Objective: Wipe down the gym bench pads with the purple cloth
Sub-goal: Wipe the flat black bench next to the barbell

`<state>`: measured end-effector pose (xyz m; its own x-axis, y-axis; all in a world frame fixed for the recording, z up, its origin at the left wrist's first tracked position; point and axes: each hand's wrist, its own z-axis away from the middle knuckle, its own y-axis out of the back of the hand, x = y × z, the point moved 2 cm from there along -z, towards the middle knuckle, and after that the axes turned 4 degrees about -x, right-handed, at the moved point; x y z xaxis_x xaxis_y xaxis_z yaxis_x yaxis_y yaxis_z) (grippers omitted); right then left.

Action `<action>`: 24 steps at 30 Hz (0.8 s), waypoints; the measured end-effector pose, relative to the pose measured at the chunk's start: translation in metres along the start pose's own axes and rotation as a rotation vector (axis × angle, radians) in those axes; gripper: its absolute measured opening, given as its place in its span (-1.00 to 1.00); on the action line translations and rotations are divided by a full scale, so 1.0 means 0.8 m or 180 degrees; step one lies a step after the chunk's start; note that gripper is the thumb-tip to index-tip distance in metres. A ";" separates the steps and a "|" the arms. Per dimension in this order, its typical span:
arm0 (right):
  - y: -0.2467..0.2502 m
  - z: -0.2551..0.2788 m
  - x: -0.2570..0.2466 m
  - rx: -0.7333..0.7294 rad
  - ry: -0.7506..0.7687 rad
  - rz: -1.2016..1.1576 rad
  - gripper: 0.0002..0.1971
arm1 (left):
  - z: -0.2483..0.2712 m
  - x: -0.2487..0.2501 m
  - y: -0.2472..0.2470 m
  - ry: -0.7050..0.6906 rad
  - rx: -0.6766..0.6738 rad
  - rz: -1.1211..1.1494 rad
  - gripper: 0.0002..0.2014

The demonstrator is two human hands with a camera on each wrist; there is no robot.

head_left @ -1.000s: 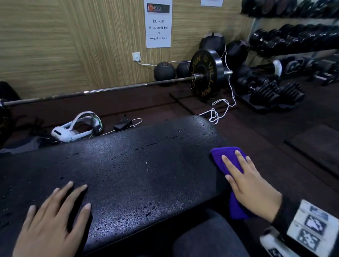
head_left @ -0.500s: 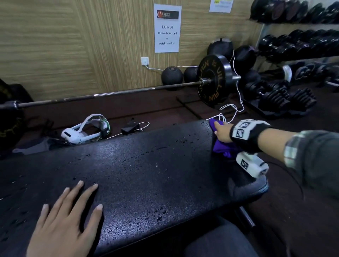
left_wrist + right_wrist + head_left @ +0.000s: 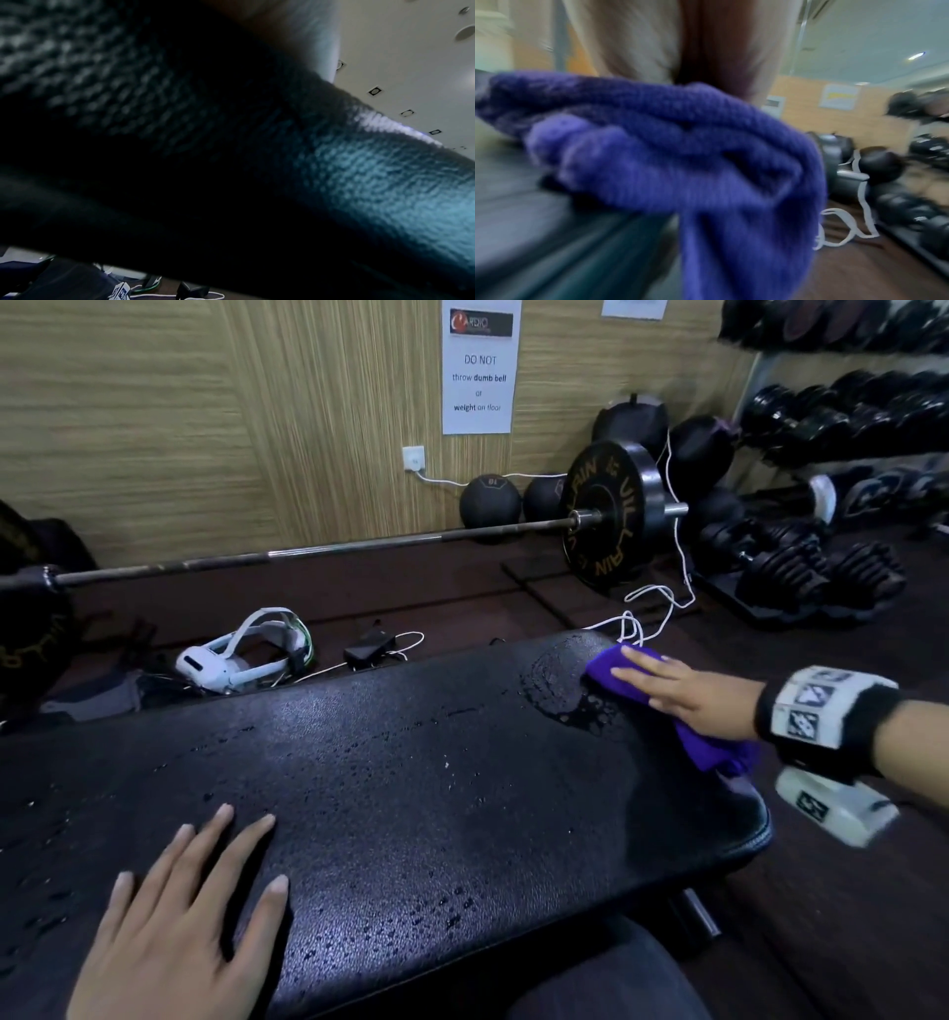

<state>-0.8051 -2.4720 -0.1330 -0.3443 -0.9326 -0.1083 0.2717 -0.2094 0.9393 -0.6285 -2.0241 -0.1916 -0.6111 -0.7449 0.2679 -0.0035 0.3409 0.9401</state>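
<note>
A black bench pad [image 3: 411,788], beaded with water drops, fills the middle of the head view. At its far right corner my right hand [image 3: 678,690] lies flat with straight fingers on the purple cloth [image 3: 611,670] and presses it onto the pad. Part of the cloth hangs off the pad's right end. The right wrist view, blurred, shows the bunched cloth [image 3: 680,152] under my fingers. Near the pad's front left my left hand [image 3: 179,916] rests palm down with its fingers spread. The pad's grained cover [image 3: 372,182] fills the left wrist view; that hand is hidden there.
A loaded barbell [image 3: 606,516] lies on the floor by the wall beyond the bench. A white headset [image 3: 241,654], a black power pack [image 3: 369,649] and white cables [image 3: 647,608] lie behind the pad. Dumbbells [image 3: 801,572] and racks stand at the right.
My right hand has carried the cloth from the pad's right end up to the far right corner, then slid it slightly inward, leaving a wiped patch. The left hand has stayed in place.
</note>
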 end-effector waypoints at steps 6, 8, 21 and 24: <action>0.021 -0.067 -0.041 -0.0097 -0.0276 0.0463 -0.43 | -0.001 -0.001 0.000 -0.0008 0.0051 -0.0054 -0.42; 0.009 -0.056 -0.061 -0.0078 0.0210 0.0604 -0.43 | 0.001 0.001 0.000 -0.0016 0.0080 -0.0028 -0.42; 0.027 -0.054 -0.037 -0.0175 -0.0371 0.0533 -0.42 | -0.001 0.004 0.002 0.0003 0.0064 0.0042 -0.42; 0.015 -0.065 -0.069 -0.0158 -0.0024 0.0687 -0.42 | 0.001 0.004 0.002 0.0025 0.0102 0.0077 -0.42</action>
<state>-0.7363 -2.4386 -0.1328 -0.2800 -0.9552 0.0963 0.3837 -0.0194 0.9232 -0.6312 -2.0253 -0.1897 -0.6051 -0.7406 0.2922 -0.0143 0.3771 0.9261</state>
